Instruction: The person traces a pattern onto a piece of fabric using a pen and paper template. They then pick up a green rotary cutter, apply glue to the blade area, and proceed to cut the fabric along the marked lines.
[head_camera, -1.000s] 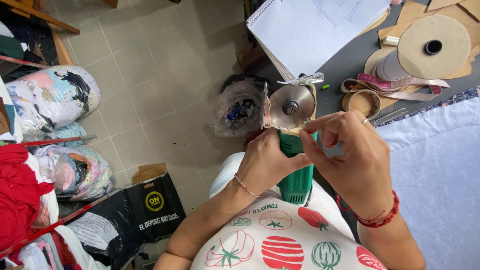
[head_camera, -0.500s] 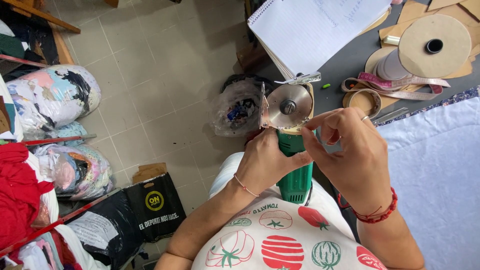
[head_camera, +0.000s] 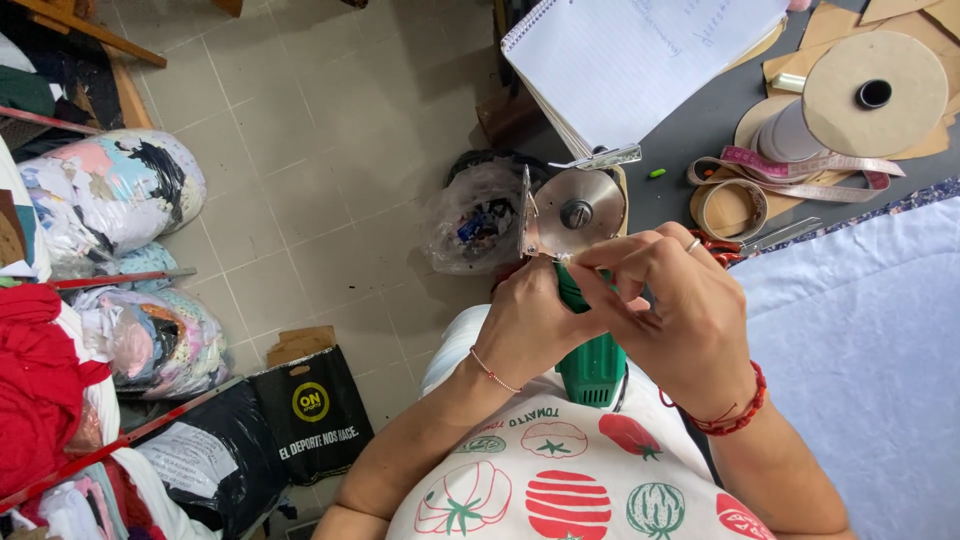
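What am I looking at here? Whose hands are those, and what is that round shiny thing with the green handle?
The picture comes from a camera worn on a person's head, looking down, so the two hands are that person's own. The left hand grips the green body of a small electric fabric cutter. The round shiny part is its metal blade, held up between the hands. The right hand pinches its fingertips at the blade's lower edge; what they touch there is too small to tell. On the grey table lie a spiral notebook, a pink measuring tape, a roll of tape, a big cardboard disc and light blue cloth. Down on the tiled floor sit bags stuffed with fabric scraps.
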